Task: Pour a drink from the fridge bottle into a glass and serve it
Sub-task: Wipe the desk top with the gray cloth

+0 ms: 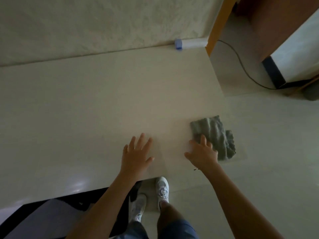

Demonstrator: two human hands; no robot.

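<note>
No bottle and no glass are in view. My left hand [136,153] hovers with fingers spread over the near edge of a pale table [96,104], holding nothing. My right hand [202,152] is also spread with empty fingers, just past the table's right corner. Its fingertips reach the near edge of a crumpled grey-green cloth [215,133], which lies at the table's right corner. Whether the fingers touch the cloth I cannot tell. The white appliance [296,52] at the far right, with a dark lower edge, may be the fridge.
A white and blue object [178,44] lies against the wall at the table's back edge. A dark cable [241,66] runs across the floor toward the white appliance. A wooden door frame [217,26] stands behind it. My feet in white shoes [162,188] are on the pale floor.
</note>
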